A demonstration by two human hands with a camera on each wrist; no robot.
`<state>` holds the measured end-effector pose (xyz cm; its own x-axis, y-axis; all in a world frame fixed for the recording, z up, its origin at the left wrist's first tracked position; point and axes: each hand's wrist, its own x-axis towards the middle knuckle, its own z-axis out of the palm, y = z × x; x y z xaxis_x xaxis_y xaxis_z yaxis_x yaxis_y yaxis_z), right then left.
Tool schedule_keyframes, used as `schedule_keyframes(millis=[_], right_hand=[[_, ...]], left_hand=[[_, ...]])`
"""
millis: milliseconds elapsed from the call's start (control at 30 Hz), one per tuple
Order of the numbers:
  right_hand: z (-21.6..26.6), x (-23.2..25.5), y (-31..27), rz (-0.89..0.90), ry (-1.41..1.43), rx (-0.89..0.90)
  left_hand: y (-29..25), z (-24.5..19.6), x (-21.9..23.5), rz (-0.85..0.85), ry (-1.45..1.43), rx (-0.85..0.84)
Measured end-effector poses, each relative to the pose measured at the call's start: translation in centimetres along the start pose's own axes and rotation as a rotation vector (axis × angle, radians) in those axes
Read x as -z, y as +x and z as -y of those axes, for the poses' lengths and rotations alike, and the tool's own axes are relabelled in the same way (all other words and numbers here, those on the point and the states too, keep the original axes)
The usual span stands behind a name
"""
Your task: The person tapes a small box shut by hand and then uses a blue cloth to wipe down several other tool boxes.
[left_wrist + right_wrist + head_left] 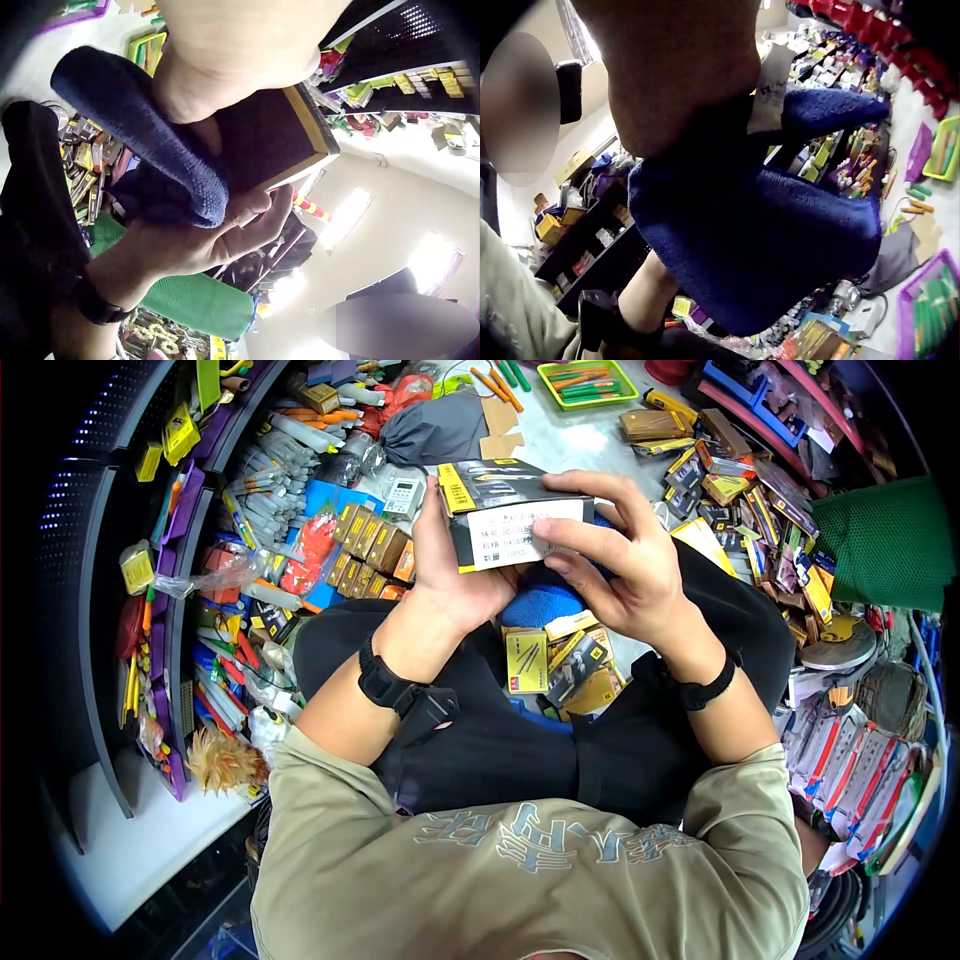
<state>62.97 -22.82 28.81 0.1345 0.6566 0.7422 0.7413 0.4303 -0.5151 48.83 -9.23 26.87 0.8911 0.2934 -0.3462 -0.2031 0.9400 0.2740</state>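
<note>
A black and yellow cardboard box with a white printed label is held up above the lap. My left hand grips it from the left side, thumb up along its edge. The fingers of my right hand reach over the label's right end. From that hand hangs a blue cloth, bunched in the grip and draping below; in the head view a patch of it shows under the box. The box's dark underside shows in the left wrist view, partly hidden by the cloth and the left hand.
Small boxes lie between the legs. Brown cartons and bagged tools crowd the left, and a heap of boxes lies at the right beside a green mesh roll. A yellow-green basket stands at the back.
</note>
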Motion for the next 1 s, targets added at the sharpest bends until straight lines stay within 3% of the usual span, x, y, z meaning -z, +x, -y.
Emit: schedule_keyframes(millis=[133, 233, 300, 333, 367, 433, 467, 500, 567, 633, 1000], right_hand=[[0.6, 0.0, 0.2, -0.002, -0.02, -0.019], [1.6, 0.1, 0.7, 0.063, -0.076, -0.022], [1.3, 0.1, 0.7, 0.077, -0.041, -0.025], [1.4, 0.5, 0.9, 0.118, -0.035, -0.045], [1.3, 1.0, 1.2, 0.16, -0.03, -0.064], [-0.3, 1.1, 1.1, 0.157, 0.015, -0.018], [-0.9, 0.4, -0.1, 0.1, 0.11, -0.103], [0.2, -0.1, 0.2, 0.04, 0.208, -0.319], [-1.1, 0.2, 0.7, 0.224, 0.001, -0.268], [-1.4, -0.8, 1.0, 0.259, -0.025, -0.208], [-1.5, -4.0, 1.8, 0.295, 0.073, -0.212]], left_hand=[[-0.2, 0.4, -0.4, -0.075, 0.015, -0.032], [-0.4, 0.7, 0.8, 0.117, -0.131, 0.044], [-0.2, 1.0, 1.2, 0.132, -0.218, 0.043], [-0.8, 1.3, -1.0, -0.082, -0.11, -0.015], [-0.6, 1.4, -0.7, -0.024, -0.145, -0.018], [-0.8, 2.0, -1.6, -0.132, -0.094, -0.051], [-1.0, 2.1, -1.6, -0.121, -0.075, -0.046], [-1.0, 2.3, -1.1, -0.127, -0.059, -0.061], [-0.8, 2.2, -0.6, -0.163, -0.088, -0.046], [-0.9, 1.8, -0.2, -0.176, -0.121, -0.085], [-1.5, 0.4, 2.3, -0.213, -0.306, -0.129]])
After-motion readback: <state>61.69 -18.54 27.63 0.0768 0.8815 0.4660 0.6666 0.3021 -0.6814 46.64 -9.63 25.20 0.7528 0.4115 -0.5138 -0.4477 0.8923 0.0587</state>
